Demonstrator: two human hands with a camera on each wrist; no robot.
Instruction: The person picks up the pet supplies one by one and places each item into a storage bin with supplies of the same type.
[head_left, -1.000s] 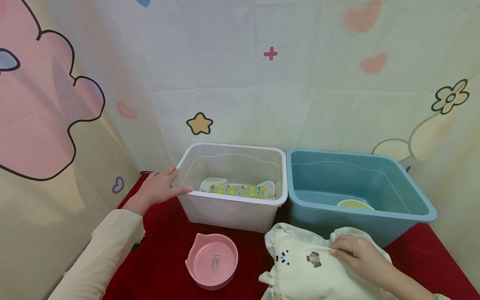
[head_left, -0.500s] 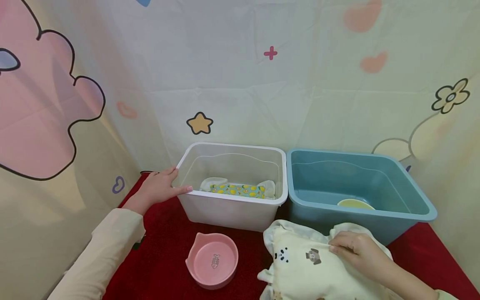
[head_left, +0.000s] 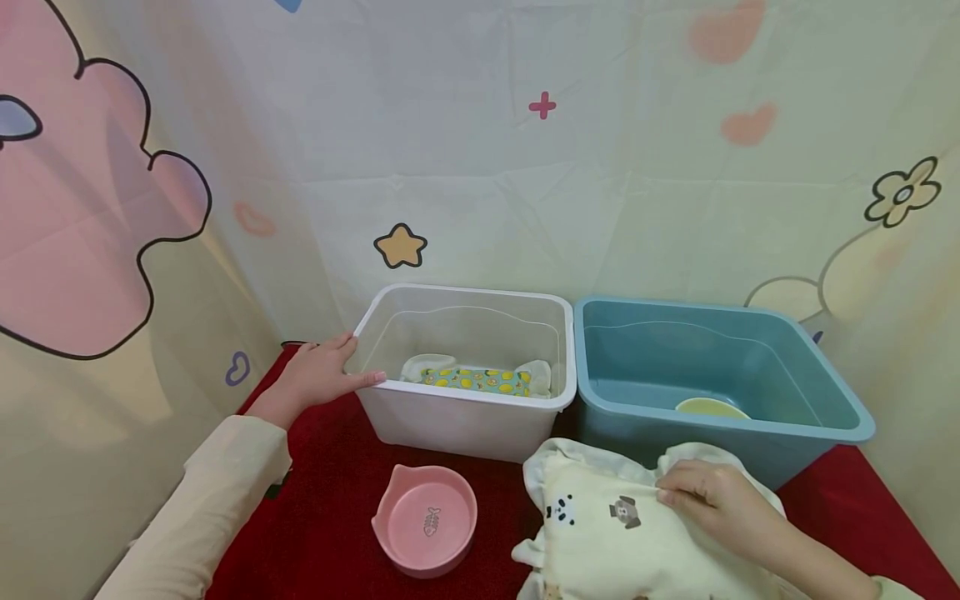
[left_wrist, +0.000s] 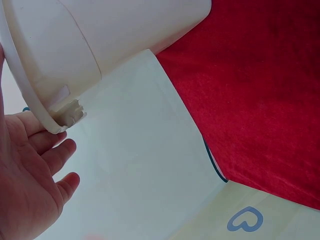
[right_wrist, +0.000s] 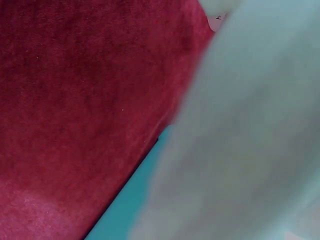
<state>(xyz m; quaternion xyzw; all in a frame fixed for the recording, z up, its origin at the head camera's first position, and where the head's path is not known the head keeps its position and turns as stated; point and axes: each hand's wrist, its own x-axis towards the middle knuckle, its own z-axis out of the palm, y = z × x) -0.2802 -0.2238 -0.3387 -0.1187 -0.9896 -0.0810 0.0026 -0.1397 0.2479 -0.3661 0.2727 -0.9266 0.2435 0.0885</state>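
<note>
My left hand rests on the left front corner of the white plastic bin, thumb along the front rim and fingers at the side rim. In the left wrist view, its fingers are spread loosely beside the bin's rim. My right hand pinches the upper edge of a cream frilled pillow printed with animal faces. The pillow stands in front of the blue bin; its lower part is cut off by the frame. A blurred pale pillow surface fills much of the right wrist view.
A pink cat-eared bowl with a fishbone print sits on the red cloth. Inside the white bin lies a lemon-print frilled pillow. The blue bin holds a pale yellow round item. A printed curtain hangs behind.
The pillow in my right hand has shifted slightly up and to the left, with the hand barely moving. My left hand stays on the white bin.
</note>
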